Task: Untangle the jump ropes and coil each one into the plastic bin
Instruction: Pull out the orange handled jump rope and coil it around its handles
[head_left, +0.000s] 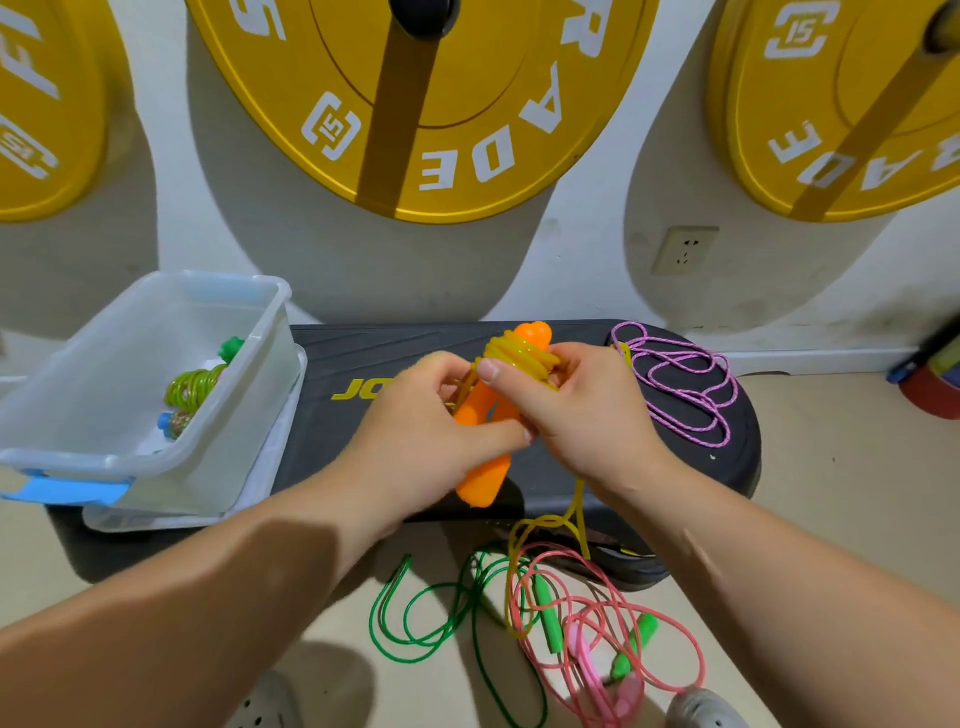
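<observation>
Over the black step platform (363, 348), my left hand (421, 421) grips the paired orange plastic handles (480, 480). My right hand (582, 410) pinches the translucent yellow cord (519, 358) wound round their tops. Long axis points away from me, tilted right. The clear plastic bin (78, 460) sits left, nearer my left hand. Cord tail hangs floorward.

Translucent plastic bin (93, 457); glossy orange plastic handles (485, 467); braided purple rope (685, 384); matt black step (363, 358).

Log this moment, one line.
step: yellow rope part-coiled on orange handles | left hand: grips handles | right hand: holds coil | bin: coiled green rope | loose: purple rope, pink rope
</observation>
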